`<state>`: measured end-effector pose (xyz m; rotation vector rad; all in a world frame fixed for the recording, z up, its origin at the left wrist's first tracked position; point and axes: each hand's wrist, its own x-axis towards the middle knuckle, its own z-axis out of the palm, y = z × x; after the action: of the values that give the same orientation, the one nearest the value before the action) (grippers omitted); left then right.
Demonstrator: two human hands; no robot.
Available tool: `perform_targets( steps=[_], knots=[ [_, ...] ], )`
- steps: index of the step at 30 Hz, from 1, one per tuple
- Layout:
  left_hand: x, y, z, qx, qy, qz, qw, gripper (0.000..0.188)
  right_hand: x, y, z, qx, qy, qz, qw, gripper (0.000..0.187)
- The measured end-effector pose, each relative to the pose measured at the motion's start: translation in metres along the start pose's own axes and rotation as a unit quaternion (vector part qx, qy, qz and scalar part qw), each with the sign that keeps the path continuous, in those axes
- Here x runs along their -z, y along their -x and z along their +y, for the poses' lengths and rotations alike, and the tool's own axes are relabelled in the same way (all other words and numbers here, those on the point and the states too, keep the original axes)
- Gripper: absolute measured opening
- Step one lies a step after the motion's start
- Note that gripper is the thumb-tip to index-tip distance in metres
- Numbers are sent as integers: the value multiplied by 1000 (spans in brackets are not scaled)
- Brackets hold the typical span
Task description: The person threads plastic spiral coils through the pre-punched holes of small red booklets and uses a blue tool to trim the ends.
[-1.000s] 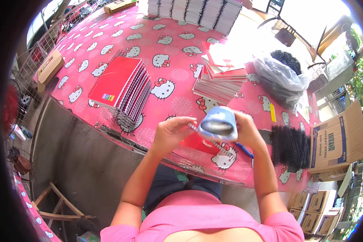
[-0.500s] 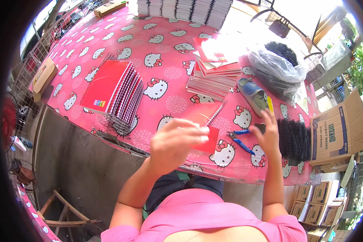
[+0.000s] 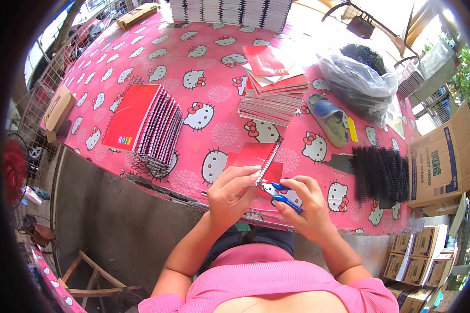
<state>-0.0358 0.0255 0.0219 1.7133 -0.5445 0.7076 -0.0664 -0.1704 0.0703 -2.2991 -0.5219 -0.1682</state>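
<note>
My left hand (image 3: pixel 230 192) is closed on the near edge of a small red notebook (image 3: pixel 253 154), its fingertips by the lower end of the spiral coil (image 3: pixel 270 159). My right hand (image 3: pixel 309 204) grips a pair of blue-handled cutting pliers (image 3: pixel 288 202). The plier jaws meet the coil's near end, close to my left fingertips; whether they are closed on the wire I cannot make out. A pile of red spiral notebooks (image 3: pixel 133 117) stands to the left. Beyond the notebook in my hand lies a stack of red-covered booklets (image 3: pixel 271 101), with no coils visible.
Black spiral coils (image 3: pixel 381 175) lie right of my right hand, beside an open cardboard box (image 3: pixel 441 156). A blue shoe (image 3: pixel 327 120), a yellow strip (image 3: pixel 352 129) and a plastic bag (image 3: pixel 357 88) are farther back. The pink patterned tablecloth (image 3: pixel 193 143) covers the table.
My right hand has picked up the pliers from the table and brought them left to the coil. My left hand has come down onto the notebook.
</note>
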Motion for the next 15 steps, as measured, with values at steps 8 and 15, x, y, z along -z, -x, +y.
perform_targets(
  steps=[8,15],
  knots=[
    [8,-6,-3,-86,-17,-7,996,22,2,4,23,-284,-406,-154,855,37],
    [24,-28,8,-96,-72,3,993,28,19,-14,30,90,323,92,938,49]
  ],
)
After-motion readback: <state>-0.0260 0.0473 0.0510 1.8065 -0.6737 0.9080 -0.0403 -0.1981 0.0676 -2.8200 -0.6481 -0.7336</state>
